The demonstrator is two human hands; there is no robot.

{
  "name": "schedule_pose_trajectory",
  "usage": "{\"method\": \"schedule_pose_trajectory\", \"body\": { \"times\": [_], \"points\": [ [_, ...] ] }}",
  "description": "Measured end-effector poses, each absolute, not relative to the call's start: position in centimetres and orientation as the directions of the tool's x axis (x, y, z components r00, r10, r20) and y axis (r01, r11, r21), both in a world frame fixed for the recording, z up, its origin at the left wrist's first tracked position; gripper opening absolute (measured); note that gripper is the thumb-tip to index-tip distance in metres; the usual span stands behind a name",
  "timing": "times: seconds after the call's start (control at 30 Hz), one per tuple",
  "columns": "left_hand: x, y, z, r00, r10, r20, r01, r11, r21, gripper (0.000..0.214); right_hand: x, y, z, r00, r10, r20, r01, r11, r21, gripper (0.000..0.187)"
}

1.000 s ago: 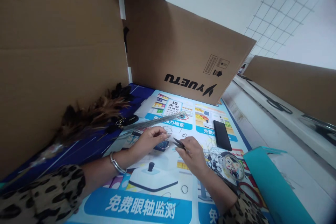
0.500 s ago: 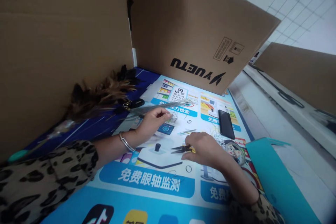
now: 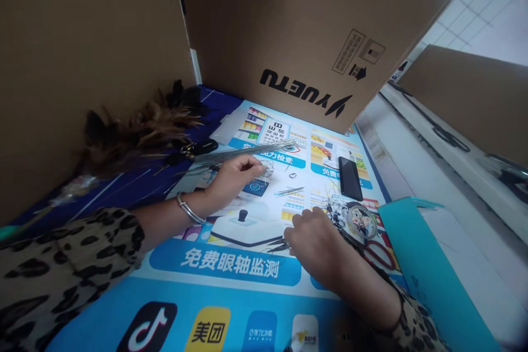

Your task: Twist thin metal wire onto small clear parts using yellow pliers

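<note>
My left hand (image 3: 236,177) is closed in a pinch, thumb against forefinger, on a thin wire (image 3: 265,174) whose shape is too fine to make out fully. Low over the printed mat, my right hand (image 3: 312,239) is closed around a pair of pliers (image 3: 279,245); the jaws stick out to the left and the handles are hidden in my palm. Between the hands lie some short thin wire pieces (image 3: 290,191) and a small dark ring (image 3: 292,175). Beyond my left hand rests a bundle of long silvery wires (image 3: 247,150).
Brown feathers (image 3: 140,124) and a black key fob (image 3: 205,147) lie at the left. A black phone (image 3: 350,178), a round tin (image 3: 361,221) beside tangled dark wire, red-handled scissors (image 3: 380,255) and a teal box (image 3: 429,264) are at the right. A cardboard box (image 3: 305,27) stands behind.
My right hand has moved left and down with the pliers and turned, so its back faces up more. My left hand keeps its pinch. The whole view has shifted slightly.
</note>
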State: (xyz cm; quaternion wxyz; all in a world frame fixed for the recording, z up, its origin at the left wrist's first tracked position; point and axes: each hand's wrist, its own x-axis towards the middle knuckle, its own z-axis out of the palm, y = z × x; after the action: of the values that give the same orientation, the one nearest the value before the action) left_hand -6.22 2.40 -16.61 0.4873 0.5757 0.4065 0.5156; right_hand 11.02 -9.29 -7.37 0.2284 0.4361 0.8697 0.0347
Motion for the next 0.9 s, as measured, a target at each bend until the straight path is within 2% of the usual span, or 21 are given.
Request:
{"method": "schedule_pose_trajectory", "body": {
  "times": [0.17,0.33,0.53,0.73,0.8,0.9],
  "points": [
    [-6.2,2.4,-16.6,0.15,0.97,0.191,-0.043,-0.186,0.982,0.018,9.8,-9.9,-7.3,-0.466,0.816,-0.341,0.742,0.571,0.352,0.012],
    [-6.2,2.4,-16.6,0.156,0.972,0.179,-0.03,-0.176,0.984,0.017,10.2,-8.6,-8.5,-0.482,0.837,-0.259,0.766,0.546,0.339,0.012],
    [-6.2,2.4,-16.2,0.196,0.964,0.182,-0.015,-0.183,0.983,0.017,12.4,-5.3,-10.0,-0.429,0.896,-0.116,0.834,0.442,0.33,0.01],
    [-6.2,2.5,-16.0,0.199,0.967,0.16,-0.02,-0.159,0.987,0.016,13.9,-4.1,-10.4,-0.383,0.918,-0.106,0.863,0.396,0.314,0.01],
    [-6.2,2.6,-16.0,0.171,0.975,0.145,-0.014,-0.144,0.989,0.016,14.0,-4.0,-10.5,-0.36,0.927,-0.105,0.876,0.374,0.305,0.013],
    [-6.2,2.6,-16.1,0.146,0.981,0.125,-0.022,-0.123,0.992,0.018,14.2,-3.7,-10.4,-0.312,0.948,-0.064,0.902,0.317,0.293,0.028]
  ]
}}
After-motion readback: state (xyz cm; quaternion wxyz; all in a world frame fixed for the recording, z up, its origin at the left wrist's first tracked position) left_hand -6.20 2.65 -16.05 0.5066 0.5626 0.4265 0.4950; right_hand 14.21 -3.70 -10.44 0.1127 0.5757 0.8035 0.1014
